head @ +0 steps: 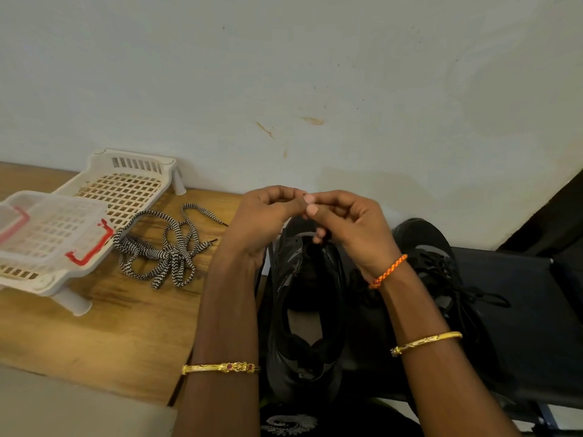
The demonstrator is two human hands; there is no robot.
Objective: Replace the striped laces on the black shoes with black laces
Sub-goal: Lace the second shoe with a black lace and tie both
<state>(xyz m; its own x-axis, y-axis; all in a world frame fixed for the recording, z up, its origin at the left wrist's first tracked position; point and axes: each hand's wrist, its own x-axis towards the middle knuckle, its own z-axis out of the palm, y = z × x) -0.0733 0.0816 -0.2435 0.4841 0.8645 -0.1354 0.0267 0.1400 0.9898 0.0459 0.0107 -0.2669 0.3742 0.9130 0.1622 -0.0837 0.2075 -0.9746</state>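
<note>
A black shoe (304,313) stands in front of me, its opening facing up, between my forearms. Above its toe end my left hand (262,222) and my right hand (347,228) meet fingertip to fingertip, pinching a thin black lace (318,239) that drops into the shoe. A second black shoe (441,272) with black laces tied on it lies to the right on a dark surface. The black-and-white striped laces (167,247) lie in a loose heap on the wooden table, left of my left hand.
A white plastic rack (126,184) stands on the wooden table (110,335) at the left, with a clear lidded box with red clips (47,231) on it. A pale wall rises right behind the hands. A dark seat (520,310) is at the right.
</note>
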